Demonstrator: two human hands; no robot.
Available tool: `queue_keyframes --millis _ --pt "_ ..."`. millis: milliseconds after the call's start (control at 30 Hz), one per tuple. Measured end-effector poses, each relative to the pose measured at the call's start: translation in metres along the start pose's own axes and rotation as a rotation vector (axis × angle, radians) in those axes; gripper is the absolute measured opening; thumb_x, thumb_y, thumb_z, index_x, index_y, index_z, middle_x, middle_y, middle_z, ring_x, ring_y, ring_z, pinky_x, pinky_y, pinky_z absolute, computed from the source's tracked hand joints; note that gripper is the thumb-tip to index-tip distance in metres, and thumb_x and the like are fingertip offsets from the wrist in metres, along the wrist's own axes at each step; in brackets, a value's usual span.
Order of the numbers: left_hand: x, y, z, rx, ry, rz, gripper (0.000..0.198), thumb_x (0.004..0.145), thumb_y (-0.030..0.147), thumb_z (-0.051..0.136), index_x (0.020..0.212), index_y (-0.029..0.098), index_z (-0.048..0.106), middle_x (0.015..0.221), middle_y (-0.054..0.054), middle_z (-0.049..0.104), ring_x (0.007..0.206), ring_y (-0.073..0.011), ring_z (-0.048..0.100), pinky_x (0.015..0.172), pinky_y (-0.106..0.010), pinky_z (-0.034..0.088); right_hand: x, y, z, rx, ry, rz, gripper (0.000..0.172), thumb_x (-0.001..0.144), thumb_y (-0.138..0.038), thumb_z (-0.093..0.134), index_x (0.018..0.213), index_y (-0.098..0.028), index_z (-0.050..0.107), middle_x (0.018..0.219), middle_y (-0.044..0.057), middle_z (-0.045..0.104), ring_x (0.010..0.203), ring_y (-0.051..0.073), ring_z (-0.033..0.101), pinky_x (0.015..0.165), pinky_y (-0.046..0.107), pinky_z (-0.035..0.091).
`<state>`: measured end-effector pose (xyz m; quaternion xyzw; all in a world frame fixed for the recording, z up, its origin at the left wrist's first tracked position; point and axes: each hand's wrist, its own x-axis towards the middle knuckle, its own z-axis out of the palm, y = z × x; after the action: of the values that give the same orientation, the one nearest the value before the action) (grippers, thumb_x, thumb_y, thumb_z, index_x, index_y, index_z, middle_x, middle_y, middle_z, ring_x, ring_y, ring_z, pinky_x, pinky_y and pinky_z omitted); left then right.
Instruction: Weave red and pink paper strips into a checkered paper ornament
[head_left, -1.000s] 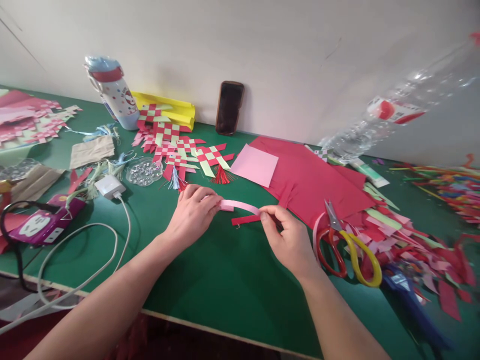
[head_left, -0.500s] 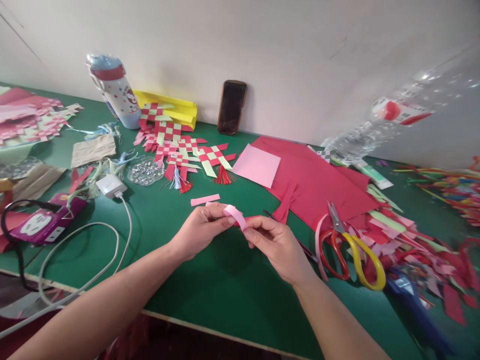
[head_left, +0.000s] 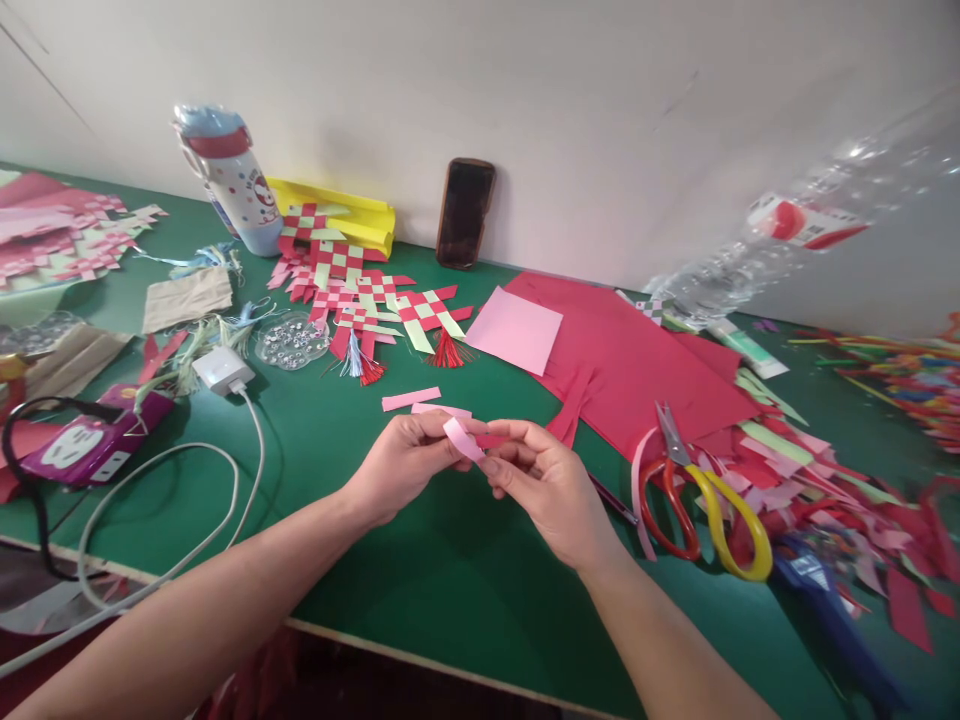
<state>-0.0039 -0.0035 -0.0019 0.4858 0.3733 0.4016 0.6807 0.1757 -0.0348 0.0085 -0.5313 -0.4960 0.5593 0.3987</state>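
Observation:
Between my two hands a pink paper strip [head_left: 463,439] is bent into a curve. My left hand [head_left: 401,462] pinches one end of it between thumb and fingers. At the other end, my right hand [head_left: 546,480] grips the strip with thumb and forefinger. Just beyond my left hand, a flat pink strip [head_left: 410,399] lies on the green table, with another pink strip [head_left: 442,410] beside it. Red paper strips [head_left: 573,405] lie past my right hand. Part of the held strip is hidden by my fingers.
Scissors [head_left: 694,500] with red and yellow handles lie at right, by paper scraps [head_left: 840,500]. Woven paper fish [head_left: 427,310], red sheets [head_left: 630,350] and a pink square [head_left: 514,330] lie behind. A phone [head_left: 465,213] leans on the wall; a white cable [head_left: 232,480] curls at left.
My right hand has come slightly closer to the left, and the held strip is curved more tightly. The second flat strip shows more fully behind my left hand.

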Motion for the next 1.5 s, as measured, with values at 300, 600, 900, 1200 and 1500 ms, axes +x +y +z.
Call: queue_keyframes --millis 300,600,900,1200,1500 --pt "0.0000 0.0049 0.0048 -0.088 -0.005 -0.050 0.022 0.073 0.030 0.079 0.089 0.016 0.077 0.083 -0.002 0.069 0.067 -0.0100 0.059 0.071 -0.027 0.053 -0.0008 0.0006 -0.0010 -0.166 0.001 -0.054 0.026 0.085 -0.045 0.067 0.088 -0.019 0.070 0.078 0.002 0.070 0.063 0.012 0.057 0.061 0.026 0.050" --pt "0.0002 -0.0007 0.0036 -0.081 -0.109 -0.120 0.029 0.076 0.035 0.081 0.085 0.011 0.067 0.073 0.000 0.065 0.066 -0.0085 0.060 0.066 -0.022 0.050 -0.0037 -0.0021 0.0009 -0.214 0.042 -0.114 0.027 0.087 -0.046 0.062 0.081 -0.020 0.064 0.065 -0.002 0.058 0.058 0.011 0.052 0.056 0.024 0.047" --pt "0.0017 0.0028 0.0005 -0.193 -0.073 -0.206 0.040 0.073 0.047 0.082 0.078 0.012 0.065 0.074 0.000 0.066 0.061 -0.0068 0.062 0.062 -0.020 0.053 -0.0029 0.0017 -0.0028 -0.108 -0.039 -0.095 0.032 0.093 -0.049 0.055 0.091 -0.019 0.065 0.078 0.002 0.064 0.065 0.012 0.057 0.059 0.024 0.050" --pt "0.0009 -0.0004 0.0005 -0.194 -0.084 -0.197 0.035 0.078 0.043 0.080 0.078 0.012 0.064 0.072 0.000 0.065 0.061 -0.0064 0.062 0.063 -0.019 0.054 -0.0048 -0.0045 0.0025 -0.127 -0.029 -0.124 0.020 0.088 -0.039 0.064 0.081 -0.021 0.067 0.069 -0.002 0.061 0.060 0.010 0.053 0.061 0.023 0.048" --pt "0.0009 -0.0002 0.0020 -0.159 -0.082 -0.137 0.032 0.076 0.041 0.081 0.082 0.012 0.069 0.073 0.000 0.066 0.062 -0.0071 0.061 0.064 -0.020 0.052 -0.0046 -0.0012 -0.0004 -0.215 -0.010 -0.107 0.024 0.090 -0.041 0.056 0.082 -0.020 0.064 0.067 -0.001 0.059 0.059 0.011 0.051 0.055 0.023 0.043"
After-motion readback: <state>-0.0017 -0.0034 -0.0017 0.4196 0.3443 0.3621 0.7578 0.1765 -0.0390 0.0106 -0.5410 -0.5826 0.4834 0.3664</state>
